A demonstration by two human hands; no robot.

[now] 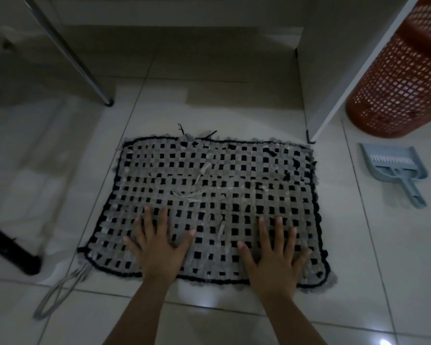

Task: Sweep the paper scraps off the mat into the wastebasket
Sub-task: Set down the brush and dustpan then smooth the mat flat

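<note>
Left hand [157,247] and right hand [275,255] flat on mat [234,175], fingers [263,230] spread, gripping nothing; scraps [192,192] mid-mat; dustpan [393,168], wastebasket [403,80] right.

Pale glossy floor tiles [234,319] with thin grout lines, showing small bright reflections near the lower edge. Slanted metal leg [71,52], upper left, ending in a dark foot on the tiles. White panel [363,70], upper right, its lower corner capped in black. Dark furniture foot [15,255] at the left edge. Grey looped cord [57,292] lying on the tiles, lower left.
</note>
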